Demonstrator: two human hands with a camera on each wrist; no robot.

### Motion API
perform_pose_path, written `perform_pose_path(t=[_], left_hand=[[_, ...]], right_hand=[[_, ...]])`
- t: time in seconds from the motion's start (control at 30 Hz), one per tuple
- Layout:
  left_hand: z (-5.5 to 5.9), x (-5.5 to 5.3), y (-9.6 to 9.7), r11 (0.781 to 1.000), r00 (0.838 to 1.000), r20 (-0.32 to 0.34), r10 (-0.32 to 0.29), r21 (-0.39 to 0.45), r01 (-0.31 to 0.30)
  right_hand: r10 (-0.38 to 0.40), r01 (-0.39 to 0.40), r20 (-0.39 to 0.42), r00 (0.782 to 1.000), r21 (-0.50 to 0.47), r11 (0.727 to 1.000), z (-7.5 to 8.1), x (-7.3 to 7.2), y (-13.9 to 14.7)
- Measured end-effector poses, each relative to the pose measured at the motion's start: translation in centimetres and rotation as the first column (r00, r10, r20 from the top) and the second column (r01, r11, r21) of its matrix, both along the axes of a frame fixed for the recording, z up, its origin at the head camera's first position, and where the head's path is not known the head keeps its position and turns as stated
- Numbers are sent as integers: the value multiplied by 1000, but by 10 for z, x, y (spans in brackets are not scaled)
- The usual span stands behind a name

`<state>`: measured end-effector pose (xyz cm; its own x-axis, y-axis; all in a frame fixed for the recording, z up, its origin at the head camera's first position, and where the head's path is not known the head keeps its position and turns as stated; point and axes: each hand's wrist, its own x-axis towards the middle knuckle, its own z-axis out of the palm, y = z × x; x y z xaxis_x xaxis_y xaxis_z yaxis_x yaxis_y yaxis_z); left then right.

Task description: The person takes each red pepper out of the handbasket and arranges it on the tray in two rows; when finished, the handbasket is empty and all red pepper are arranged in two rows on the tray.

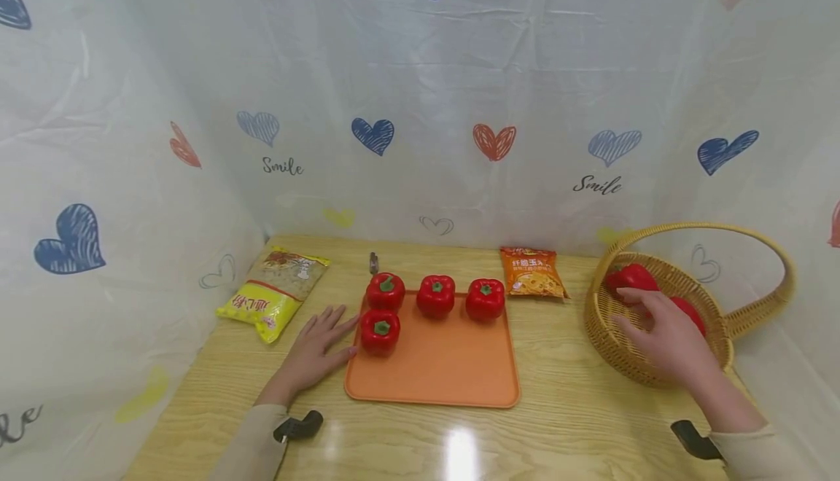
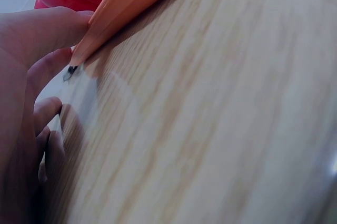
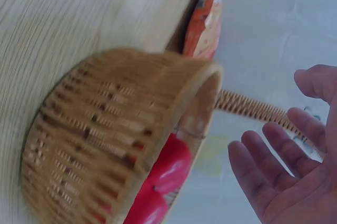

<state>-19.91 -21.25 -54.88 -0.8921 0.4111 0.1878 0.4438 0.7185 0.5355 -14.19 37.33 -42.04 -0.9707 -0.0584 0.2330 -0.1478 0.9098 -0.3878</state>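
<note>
An orange tray (image 1: 446, 372) lies on the table, with several red bell peppers (image 1: 436, 296) along its back and left side. My left hand (image 1: 315, 350) rests at the tray's left edge, fingers spread. In the left wrist view its thumb and a finger (image 2: 47, 68) touch the tray's rim (image 2: 126, 2). Over the wicker basket (image 1: 613, 346) at the right, my right hand (image 1: 672, 331) hovers with nothing in its grasp. Red bell peppers (image 1: 635, 277) sit inside the basket, partly hidden by this hand. The right wrist view shows its fingers extended above the basket's rim.
A yellow food bag (image 1: 272, 291) lies left of the tray at the back. Behind the tray are a small dark metal object (image 1: 374, 262) and an orange snack packet (image 1: 534, 273). The basket's tall handle (image 1: 755, 233) arches up. A heart-printed sheet (image 1: 433, 102) hangs behind.
</note>
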Motion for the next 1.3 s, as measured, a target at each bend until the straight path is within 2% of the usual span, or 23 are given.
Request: perform_pose_path(t=[0.4,0.83,1.13,1.3], left_hand=[[0,-1,-1,1000,1000,2,0,0,0],[-1,-2,-1,1000,1000,1,1,-4,-1],[-3,-2,-1,1000,1000,2,2,-1,-2],[-3,-2,-1,1000,1000,1,3,0,-3]], right_hand=[[-19,18,42,999,22,1000,-8,-7,37],[-76,74,67,995,39,997,-21,-20,70],[-118,114,178,977,33,993,-27,-29,86],[-90,87,223,971,21,996,-29,-31,91]])
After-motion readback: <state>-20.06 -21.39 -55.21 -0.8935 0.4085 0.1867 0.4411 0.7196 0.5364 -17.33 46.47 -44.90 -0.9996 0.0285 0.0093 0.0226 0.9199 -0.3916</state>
